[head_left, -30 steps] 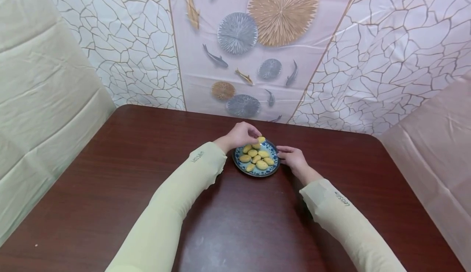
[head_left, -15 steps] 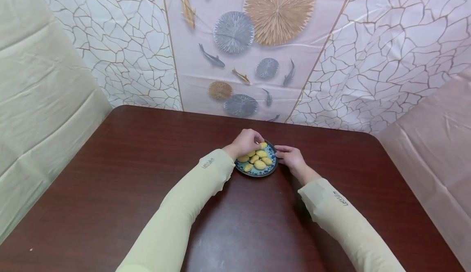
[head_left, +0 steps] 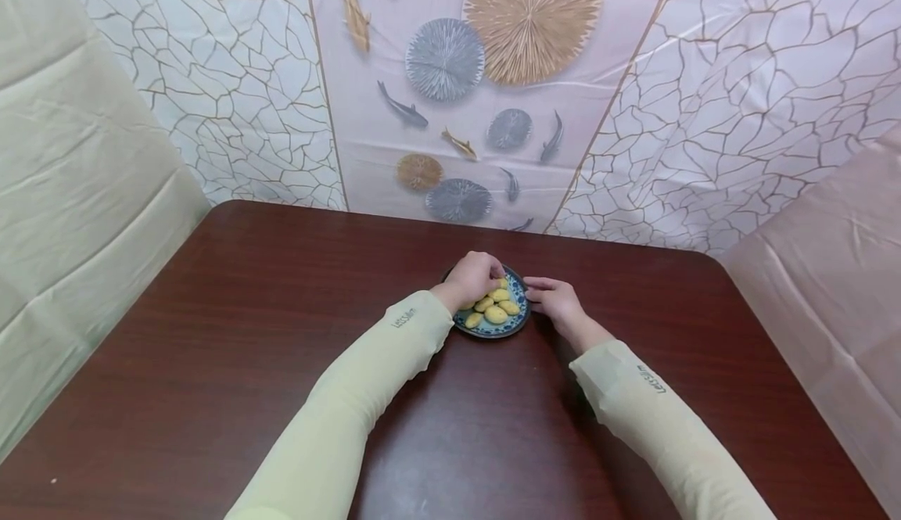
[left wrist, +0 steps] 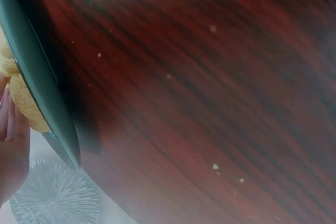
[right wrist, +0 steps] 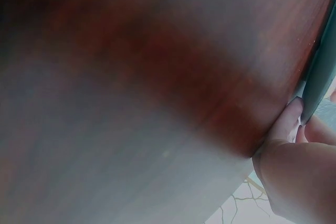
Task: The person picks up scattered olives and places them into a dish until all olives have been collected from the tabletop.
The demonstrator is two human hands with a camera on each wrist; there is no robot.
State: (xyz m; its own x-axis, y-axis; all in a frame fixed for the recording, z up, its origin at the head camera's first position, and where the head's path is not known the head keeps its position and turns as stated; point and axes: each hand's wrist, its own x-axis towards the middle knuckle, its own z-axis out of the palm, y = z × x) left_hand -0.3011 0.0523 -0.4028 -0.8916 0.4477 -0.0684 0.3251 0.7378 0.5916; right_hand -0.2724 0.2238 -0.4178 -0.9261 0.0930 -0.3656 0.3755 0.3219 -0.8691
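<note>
A round plate (head_left: pixel 517 324) with a blue patterned rim holds several yellow oval biscuits (head_left: pixel 496 314) at the far side of the table. My left hand (head_left: pixel 472 276) reaches over the plate's left part and pinches one biscuit (head_left: pixel 502 283) between thumb and fingers, low among the others. Its palm and wrist hide some of the pile. From the right, my right hand (head_left: pixel 563 307) grips the plate's rim with thumb and fingertips. In the right wrist view the thumb (right wrist: pixel 293 115) lies right against the dark green outside of the plate (right wrist: pixel 321 72).
A dark reddish wooden table (head_left: pixel 246 332) surrounds the plate. Light crumbs (left wrist: pixel 216 167) lie on the wood, and a small white speck (head_left: pixel 53 481) shows at the near left. Patterned cloth (head_left: pixel 450 98) hangs behind the table's far edge, with pale cloth (head_left: pixel 91 160) along the sides.
My left hand has come down and slightly nearer over the plate, with the pinched biscuit now lower among the others. The right hand stays at the rim. The head view has shifted slightly.
</note>
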